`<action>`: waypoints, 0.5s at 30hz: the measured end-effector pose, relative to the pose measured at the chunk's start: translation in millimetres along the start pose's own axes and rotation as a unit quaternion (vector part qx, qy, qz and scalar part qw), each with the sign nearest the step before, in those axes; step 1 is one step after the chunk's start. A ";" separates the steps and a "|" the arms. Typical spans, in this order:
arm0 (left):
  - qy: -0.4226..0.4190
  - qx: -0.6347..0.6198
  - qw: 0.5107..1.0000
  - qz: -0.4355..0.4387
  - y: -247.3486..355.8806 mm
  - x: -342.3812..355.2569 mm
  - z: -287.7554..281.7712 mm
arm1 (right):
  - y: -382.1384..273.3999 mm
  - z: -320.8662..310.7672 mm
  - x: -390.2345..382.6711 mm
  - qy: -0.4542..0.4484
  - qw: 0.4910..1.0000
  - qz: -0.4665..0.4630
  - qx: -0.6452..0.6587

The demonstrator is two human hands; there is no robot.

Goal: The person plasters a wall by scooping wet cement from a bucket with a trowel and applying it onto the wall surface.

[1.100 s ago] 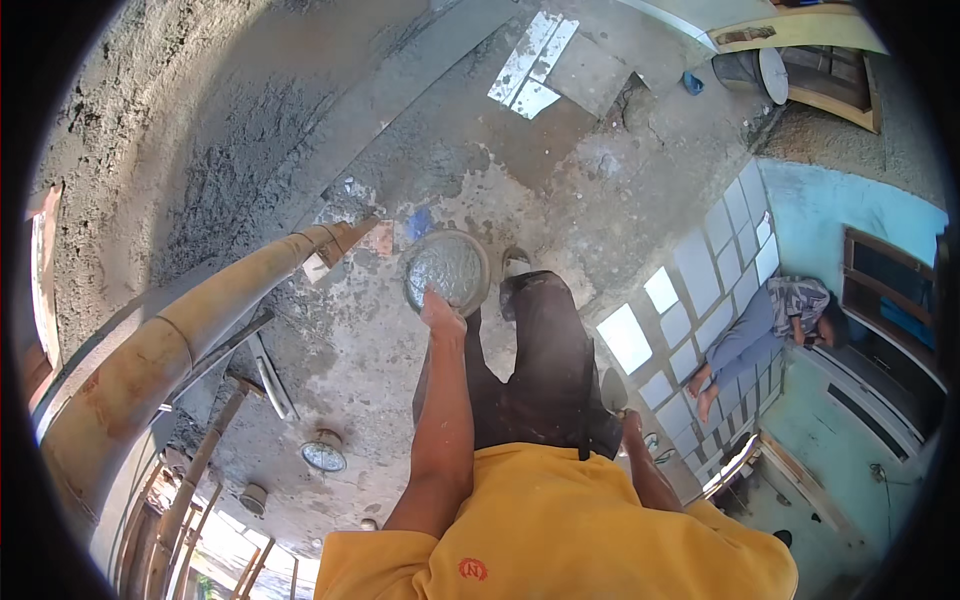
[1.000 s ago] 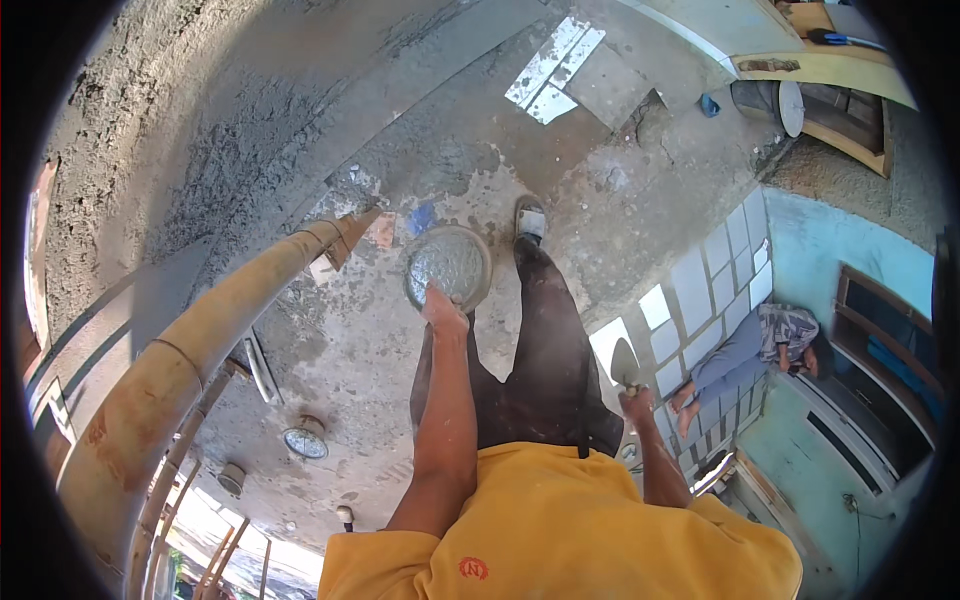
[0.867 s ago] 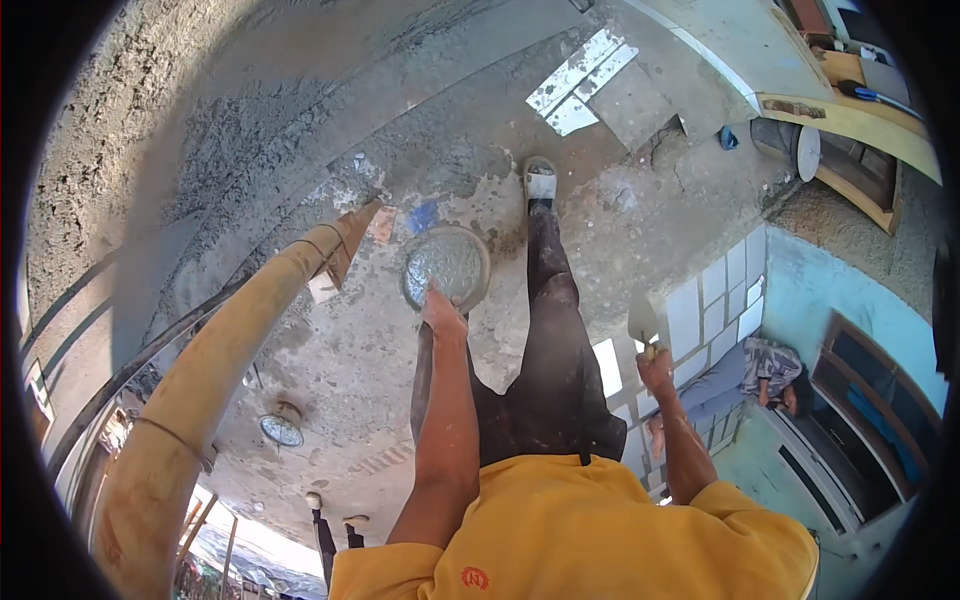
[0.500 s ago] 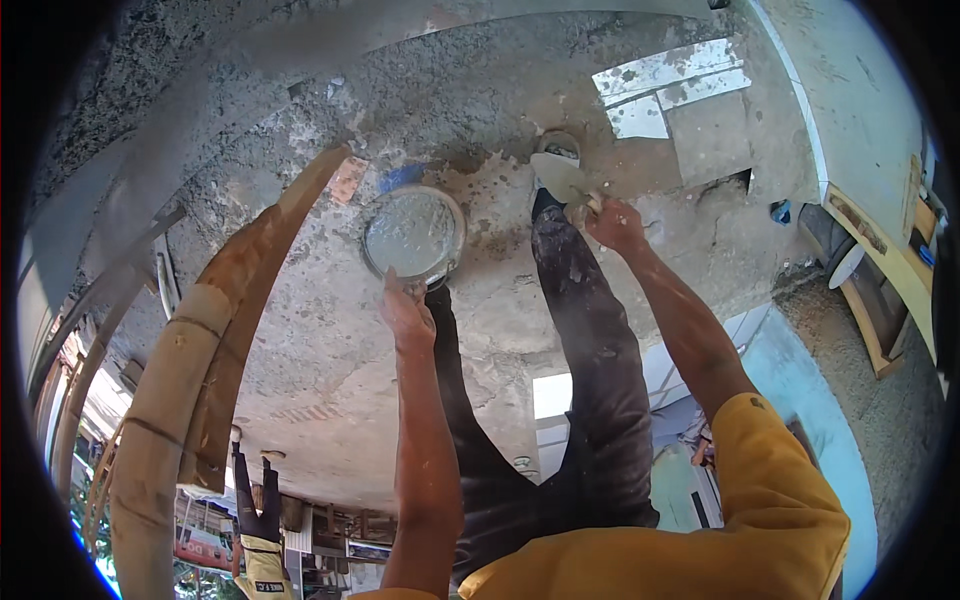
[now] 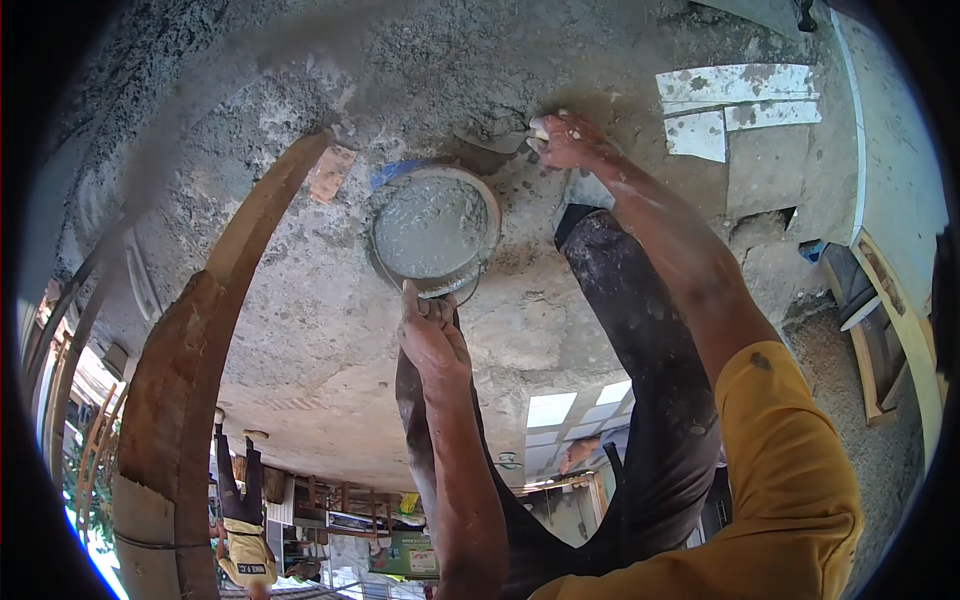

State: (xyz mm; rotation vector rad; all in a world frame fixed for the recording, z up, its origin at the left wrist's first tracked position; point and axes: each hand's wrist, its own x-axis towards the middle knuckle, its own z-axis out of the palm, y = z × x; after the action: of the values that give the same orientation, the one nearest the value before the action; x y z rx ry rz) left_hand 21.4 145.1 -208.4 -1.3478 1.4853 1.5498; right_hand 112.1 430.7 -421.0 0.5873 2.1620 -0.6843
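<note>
A round bucket (image 5: pixel 492 215), filled nearly to the rim with wet grey mortar (image 5: pixel 425 225), stands in front of me. At its near edge, my left hand (image 5: pixel 435 335) grips the rim, thumb up against the side. My right hand (image 5: pixel 570 143) is closed around the handle of a trowel (image 5: pixel 490 152). The trowel's blade points left, just beyond the bucket's far right edge and close to the rough grey surface. Part of the blade blends into the shadow there.
A long curved-looking wooden post (image 5: pixel 195 330) stands at left. Pale tile pieces (image 5: pixel 740 85) lie at upper right, wooden frames (image 5: pixel 875 340) at far right. A brick piece (image 5: pixel 332 172) is left of the bucket. Another person (image 5: pixel 245 530) is at lower left.
My right hand has carried the trowel away from my right knee, forward and left, to beyond the bucket. The left hand stays at the bucket's near rim; the view has shifted.
</note>
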 end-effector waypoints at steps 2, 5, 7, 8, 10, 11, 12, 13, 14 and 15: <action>0.029 0.008 1.000 0.000 -0.3 4.1 -6.2 | -2.9 -10.6 14.3 0.016 1.000 -0.008 0.004; 0.014 0.004 1.000 0.005 -8.2 6.3 6.4 | -0.4 -22.8 15.8 0.134 0.991 0.009 0.001; 0.023 0.024 0.999 0.019 -9.3 5.4 6.2 | -13.9 -79.0 17.3 0.135 0.990 0.031 0.037; 0.023 0.027 0.999 0.020 -8.6 6.0 3.2 | -25.3 -110.7 7.4 0.120 0.989 0.054 0.074; 0.022 0.046 0.998 0.031 -4.3 10.6 7.5 | -32.3 -141.3 -16.5 0.139 0.985 0.049 0.094; 0.005 0.060 0.998 0.032 -4.9 12.3 7.7 | -23.7 -134.9 -22.8 0.149 0.986 0.033 0.063; -0.005 0.062 0.998 0.024 -7.3 8.6 18.0 | -6.4 -120.1 -36.9 0.150 0.988 0.027 0.027; 0.023 0.095 0.995 0.028 -3.0 5.9 27.2 | -3.2 -103.9 -58.6 0.146 0.988 0.048 0.027; 0.048 0.125 0.990 0.037 1.8 5.7 41.4 | -0.6 -89.6 -80.3 0.147 0.986 0.067 0.028; 0.040 0.129 0.990 0.033 2.9 0.5 57.6 | 14.3 -73.5 -105.2 0.120 0.989 0.076 0.032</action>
State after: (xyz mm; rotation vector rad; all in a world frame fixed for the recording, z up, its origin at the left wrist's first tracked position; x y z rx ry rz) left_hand 3.7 199.5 -216.0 -1.2331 1.7286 1.3027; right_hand 143.4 468.9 -301.6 0.8991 2.2917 -0.6267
